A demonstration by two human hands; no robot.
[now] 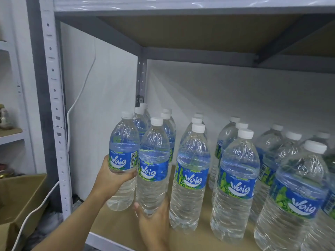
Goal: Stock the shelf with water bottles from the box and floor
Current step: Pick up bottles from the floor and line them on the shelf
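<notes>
My left hand (113,175) grips a clear water bottle (124,156) with a blue label and white cap around its middle, at the left end of the shelf. Right beside it, my right hand (154,221) holds a second such bottle (154,165) from below, near its base. Both bottles are upright over the brown shelf board (116,225); whether they touch it I cannot tell. Rows of several matching bottles (190,176) stand on the shelf behind them and to the right.
A grey upright post (54,98) with holes bounds the shelf on the left. A white cable (72,113) hangs beside it. An open cardboard box (21,194) sits lower left. The shelf above (181,8) caps the bay.
</notes>
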